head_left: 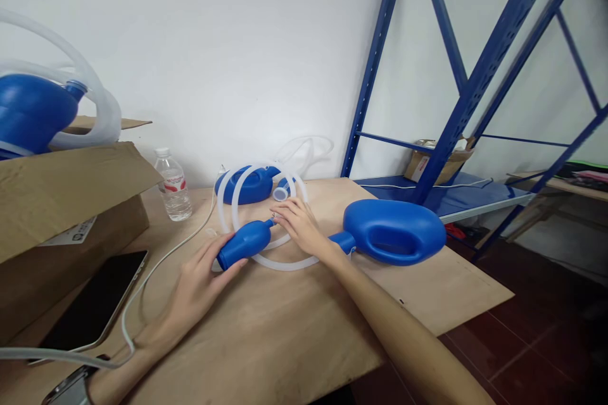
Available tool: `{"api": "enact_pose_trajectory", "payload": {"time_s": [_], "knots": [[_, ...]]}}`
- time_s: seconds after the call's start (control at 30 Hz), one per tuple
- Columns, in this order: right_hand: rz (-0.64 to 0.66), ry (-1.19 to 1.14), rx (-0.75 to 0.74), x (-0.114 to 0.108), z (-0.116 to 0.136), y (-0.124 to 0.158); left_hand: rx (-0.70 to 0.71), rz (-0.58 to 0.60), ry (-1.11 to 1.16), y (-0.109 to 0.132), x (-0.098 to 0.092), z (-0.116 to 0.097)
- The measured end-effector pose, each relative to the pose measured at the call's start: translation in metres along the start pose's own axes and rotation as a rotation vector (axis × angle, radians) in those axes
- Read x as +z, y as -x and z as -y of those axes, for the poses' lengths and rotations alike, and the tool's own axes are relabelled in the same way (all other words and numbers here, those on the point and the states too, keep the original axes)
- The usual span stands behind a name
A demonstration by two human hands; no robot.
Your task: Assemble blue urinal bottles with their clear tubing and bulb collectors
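My left hand (pixel 197 281) is wrapped around the wide end of a small blue funnel-shaped piece (pixel 244 242) lying on the wooden table (pixel 294 342). My right hand (pixel 300 223) pinches at the piece's narrow neck, where a coiled clear tube (pixel 266 261) meets it. A blue handled container (pixel 394 231) lies just right of my right wrist. Another blue container (pixel 247 185) lies behind the coil, with a small blue cap (pixel 281 192) beside it.
A plastic water bottle (pixel 173 185) stands at the back left. An open cardboard box (pixel 57 202) on the left holds more blue containers and tubing. A dark phone (pixel 95 304) and a white cable lie front left. Blue metal shelving (pixel 456 107) stands to the right.
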State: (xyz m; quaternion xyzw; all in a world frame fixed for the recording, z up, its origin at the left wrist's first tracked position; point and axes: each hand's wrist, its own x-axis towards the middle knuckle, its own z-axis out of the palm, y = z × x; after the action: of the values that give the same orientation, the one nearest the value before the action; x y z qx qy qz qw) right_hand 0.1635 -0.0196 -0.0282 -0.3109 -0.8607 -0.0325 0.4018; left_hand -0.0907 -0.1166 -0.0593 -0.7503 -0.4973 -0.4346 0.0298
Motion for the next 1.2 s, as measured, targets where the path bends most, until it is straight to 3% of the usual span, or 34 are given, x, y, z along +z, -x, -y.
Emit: {"api": "enact_pose_trajectory", "payload": {"time_s": [0.13,0.23,0.33,0.67,0.8,0.97,1.1,1.2], "knots": [[-0.162,-0.071,0.194,0.003,0.011,0.004,-0.154,-0.069,0.033,-0.003,-0.003,0.001],[-0.130,-0.215,0.328,0.005,0.020,0.004,-0.201,-0.093,0.057,-0.004,-0.005,0.000],[-0.087,-0.277,0.333,0.009,0.024,0.005,-0.177,-0.083,0.070,-0.004,-0.006,-0.003],[-0.116,-0.393,0.403,0.010,0.023,0.007,-0.107,-0.060,0.066,0.001,-0.004,-0.004],[-0.118,-0.799,0.529,0.013,0.024,0.001,-0.128,-0.037,0.091,0.001,-0.003,-0.002],[0.036,-1.192,0.577,0.022,0.027,0.001,-0.236,0.056,0.216,-0.001,0.000,-0.008],[0.090,-1.217,0.529,0.033,0.030,0.008,-0.264,0.098,0.293,-0.011,-0.003,-0.018],[0.094,-1.156,0.523,0.034,0.029,0.012,-0.229,0.153,0.186,-0.031,-0.013,-0.028]]}}
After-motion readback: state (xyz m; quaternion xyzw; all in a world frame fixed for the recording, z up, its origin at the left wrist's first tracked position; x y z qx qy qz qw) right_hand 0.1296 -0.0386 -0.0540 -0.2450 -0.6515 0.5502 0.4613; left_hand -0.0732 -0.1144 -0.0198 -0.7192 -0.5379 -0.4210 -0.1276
